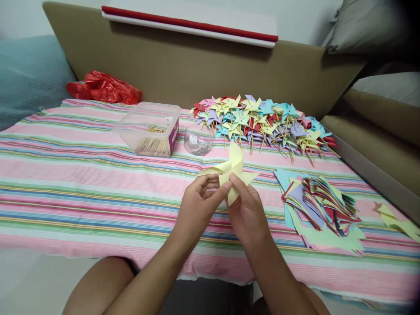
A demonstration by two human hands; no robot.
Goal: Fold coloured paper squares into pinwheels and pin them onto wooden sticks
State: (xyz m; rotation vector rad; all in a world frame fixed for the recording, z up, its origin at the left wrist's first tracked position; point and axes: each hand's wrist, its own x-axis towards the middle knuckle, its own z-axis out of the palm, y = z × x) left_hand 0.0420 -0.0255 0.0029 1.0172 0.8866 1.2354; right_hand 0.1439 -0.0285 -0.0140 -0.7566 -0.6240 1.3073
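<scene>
A pale yellow paper pinwheel [235, 158] is held up above the striped cloth, its blades partly folded toward the middle. My left hand [201, 197] grips it from the left, thumb pressed near the centre. From the right, my right hand [247, 208] pinches the same paper with its thumb at the centre. No stick shows on this pinwheel. Just beyond my hands stands a small clear tub [197, 144] with small metal pieces in it. To its left, a clear plastic box [147, 116] holds many thin wooden sticks.
Finished pinwheels on sticks [259, 118] lie heaped at the back right. A stack of coloured paper pieces [323, 210] rests at the right, with a loose yellow strip [398, 223] beyond it. A red plastic bag [108, 87] lies at the back left, before a brown board [183, 65].
</scene>
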